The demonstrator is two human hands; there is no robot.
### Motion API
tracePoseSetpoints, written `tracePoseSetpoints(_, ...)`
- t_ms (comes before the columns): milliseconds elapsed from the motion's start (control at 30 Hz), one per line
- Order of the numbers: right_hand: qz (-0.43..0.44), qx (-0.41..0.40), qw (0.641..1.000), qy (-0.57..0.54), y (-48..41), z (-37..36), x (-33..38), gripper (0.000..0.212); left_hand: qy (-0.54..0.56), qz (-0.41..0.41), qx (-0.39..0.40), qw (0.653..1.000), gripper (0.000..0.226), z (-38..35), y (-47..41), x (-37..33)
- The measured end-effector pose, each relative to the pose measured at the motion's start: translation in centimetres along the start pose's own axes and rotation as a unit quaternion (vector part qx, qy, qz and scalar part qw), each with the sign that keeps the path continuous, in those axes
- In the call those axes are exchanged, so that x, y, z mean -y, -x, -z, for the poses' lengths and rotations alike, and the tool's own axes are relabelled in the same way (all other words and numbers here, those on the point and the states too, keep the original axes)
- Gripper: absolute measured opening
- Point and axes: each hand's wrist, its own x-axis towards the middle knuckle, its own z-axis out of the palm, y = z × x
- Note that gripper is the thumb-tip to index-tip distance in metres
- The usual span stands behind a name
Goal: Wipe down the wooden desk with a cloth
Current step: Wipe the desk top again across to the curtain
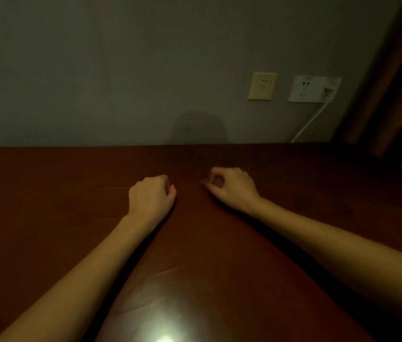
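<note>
**Q:** Head view, item one: step in hand?

**A:** Pre-wipe, I judge. The desk lies under my wrists and fingers. No cloth is in sight, so fetching one comes next.

**Q:** Item two: hands?

**A:** My left hand has its fingers curled in a fist, nothing seen held. My right hand has thumb and forefinger closed in a ring; whether they pinch anything, I cannot tell. Beyond the fingertips: wall sockets.

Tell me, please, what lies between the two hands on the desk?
Only bare desk shows between the left hand and right hand in the head view.
</note>
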Motion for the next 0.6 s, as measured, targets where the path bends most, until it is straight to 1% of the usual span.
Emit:
tracePoseSetpoints(67, 0.071, 0.049, 0.996, -0.033, 2.2, 0.7, 0.5, 0.018, -0.004, 0.016, 0.002, 1.000, 0.024, -0.3, -1.6, 0.2)
tracePoseSetpoints(100, 0.081, 0.073, 0.993, -0.053, 2.8, 1.3, -0.5, 0.016, -0.004, 0.025, 0.000, 1.000, 0.024, -0.6, -2.3, 0.3)
tracePoseSetpoints(133, 0.071, 0.069, 0.994, -0.055, 2.7, 1.8, -2.3, 0.016, -0.002, 0.031, -0.003, 1.000, 0.024, -0.8, -2.8, 0.5)
tracePoseSetpoints(200, 0.007, 0.004, 0.999, -0.036, 0.7, 2.4, -6.1, 0.021, 0.003, 0.031, -0.008, 0.999, 0.024, -1.3, -3.3, 0.8)
tracePoseSetpoints(267, -0.059, -0.036, 0.998, 0.002, -2.5, 2.1, -8.2, 0.028, 0.009, 0.027, -0.010, 1.000, 0.024, -1.6, -3.4, 0.9)
tracePoseSetpoints(333, -0.086, -0.045, 0.995, 0.023, -6.1, 0.8, -7.8, 0.029, 0.017, 0.024, -0.008, 1.000, 0.025, -1.7, -3.6, 1.0)
tracePoseSetpoints(400, -0.085, -0.048, 0.995, 0.030, -8.4, -0.8, -5.6, 0.028, 0.026, 0.022, -0.009, 0.999, 0.025, -1.7, -3.6, 1.0)
tracePoseSetpoints(467, -0.037, -0.036, 0.998, 0.026, -8.5, -2.3, -2.7, 0.026, 0.027, 0.022, -0.014, 0.999, 0.024, -1.6, -3.4, 1.1)
tracePoseSetpoints(533, 0.055, 0.002, 0.998, -0.015, -6.5, -2.4, -1.1, 0.024, 0.028, 0.027, -0.018, 0.999, 0.024, -1.7, -3.3, 1.2)
tracePoseSetpoints(567, 0.098, 0.026, 0.994, -0.047, -5.2, -1.9, -1.1, 0.023, 0.030, 0.027, -0.018, 0.999, 0.024, -1.7, -3.3, 1.3)
tracePoseSetpoints(600, 0.123, 0.053, 0.988, -0.072, -4.4, -1.2, -2.0, 0.019, 0.031, 0.026, -0.018, 0.999, 0.025, -1.6, -3.4, 1.3)
